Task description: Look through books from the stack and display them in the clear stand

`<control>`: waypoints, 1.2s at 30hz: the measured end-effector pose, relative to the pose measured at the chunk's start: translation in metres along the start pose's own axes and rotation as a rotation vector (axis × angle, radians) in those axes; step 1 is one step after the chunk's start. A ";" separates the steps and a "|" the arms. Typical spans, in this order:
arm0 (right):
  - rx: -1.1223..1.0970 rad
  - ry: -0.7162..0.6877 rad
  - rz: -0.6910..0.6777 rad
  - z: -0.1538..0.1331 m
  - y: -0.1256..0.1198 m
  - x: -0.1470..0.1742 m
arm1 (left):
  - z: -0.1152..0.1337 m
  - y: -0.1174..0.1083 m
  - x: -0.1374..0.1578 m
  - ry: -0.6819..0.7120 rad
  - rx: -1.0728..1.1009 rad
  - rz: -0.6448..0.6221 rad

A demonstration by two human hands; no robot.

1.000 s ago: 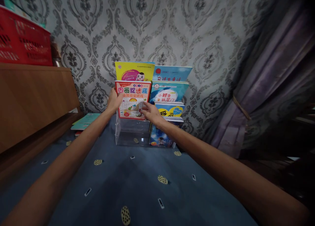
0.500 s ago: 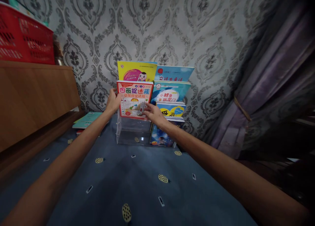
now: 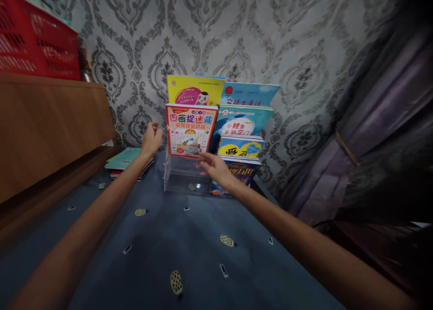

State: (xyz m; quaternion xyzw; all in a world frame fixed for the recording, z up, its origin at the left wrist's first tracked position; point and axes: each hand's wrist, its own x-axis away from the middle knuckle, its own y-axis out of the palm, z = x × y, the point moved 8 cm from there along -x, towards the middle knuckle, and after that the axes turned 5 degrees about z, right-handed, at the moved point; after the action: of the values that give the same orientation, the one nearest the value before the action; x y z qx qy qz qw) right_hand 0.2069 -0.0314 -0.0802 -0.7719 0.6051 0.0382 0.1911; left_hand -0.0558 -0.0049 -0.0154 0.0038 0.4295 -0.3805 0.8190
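Picture book (image 3: 191, 129): red border, multicoloured Chinese title, illustrated panel beneath; closed, cover outward, standing upright in the rack's left half, left of frame centre. Display rack (image 3: 176, 182): clear, tiered, set upright; middle of frame, base below centre.

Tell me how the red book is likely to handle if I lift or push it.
Probably fairly stiff: the red book stands with its cover flat, not sagging. Likely light for its size, since its top edge looks thin. Pushed backward, it probably won't tip far, as the rack holds it and the yellow book stands behind.
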 end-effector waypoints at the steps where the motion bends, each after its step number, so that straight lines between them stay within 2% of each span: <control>1: -0.023 0.019 -0.060 0.009 0.009 0.012 | -0.013 -0.003 0.008 0.000 -0.156 -0.047; 3: -0.047 0.067 -0.193 0.032 0.029 0.040 | -0.046 -0.006 0.031 -0.010 -0.544 -0.221; 4: -0.050 0.080 -0.248 0.042 0.039 0.055 | -0.063 -0.011 0.043 -0.037 -0.629 -0.271; 6: -0.049 0.092 -0.315 0.063 0.056 0.080 | -0.091 -0.020 0.065 -0.075 -0.719 -0.335; 8: -0.065 0.114 -0.320 0.082 0.067 0.100 | -0.113 -0.025 0.082 -0.091 -0.769 -0.394; 13: -0.148 0.214 -0.299 0.123 0.087 0.126 | -0.141 -0.024 0.096 -0.040 -0.920 -0.548; 17: -0.189 0.189 -0.217 0.131 0.085 0.132 | -0.148 -0.029 0.092 -0.010 -0.966 -0.582; 23: -0.144 0.127 -0.209 0.124 0.082 0.137 | -0.145 -0.039 0.093 0.074 -0.987 -0.639; 31: -0.121 0.086 -0.216 0.115 0.079 0.141 | -0.128 -0.041 0.092 0.209 -1.018 -0.718; 36: -0.119 0.069 -0.219 0.116 0.078 0.143 | -0.113 -0.049 0.109 0.278 -1.043 -0.730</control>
State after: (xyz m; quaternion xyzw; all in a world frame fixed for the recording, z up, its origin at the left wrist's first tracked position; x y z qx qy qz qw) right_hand 0.1909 -0.1383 -0.2483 -0.8443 0.5199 0.0262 0.1271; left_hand -0.1284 -0.0694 -0.1479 -0.4912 0.6335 -0.3718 0.4681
